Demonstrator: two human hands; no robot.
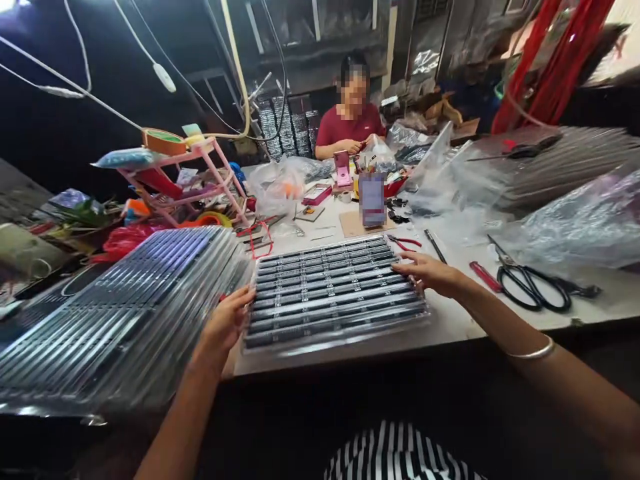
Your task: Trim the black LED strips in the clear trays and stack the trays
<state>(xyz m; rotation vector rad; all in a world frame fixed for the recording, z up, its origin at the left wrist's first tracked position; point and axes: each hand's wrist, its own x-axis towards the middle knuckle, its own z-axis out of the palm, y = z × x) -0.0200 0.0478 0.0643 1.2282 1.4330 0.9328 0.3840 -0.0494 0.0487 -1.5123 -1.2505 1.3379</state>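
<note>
A clear plastic tray point(419, 315) filled with rows of dark, slim, stick-like pieces point(327, 291) lies at the table's front edge. Along its left side, my left hand point(227, 323) grips the rim, the fingertips partly hidden by the edge. My right hand point(433, 272) holds the upper right side, thumb and fingers over the rim. Left of this tray, close to my left hand, is a pile of similar clear trays point(125, 313) with long grooves. Red-handled pliers point(405, 244) lie just beyond the tray's far right corner.
Black-handled scissors point(533, 283), a red cutter point(485, 276) and a black pen point(435, 245) lie to the right. A phone point(373, 199) stands behind the tray. A pink rack point(185, 173) is at the back left. Another person point(347, 123) sits opposite, among plastic bags point(450, 180).
</note>
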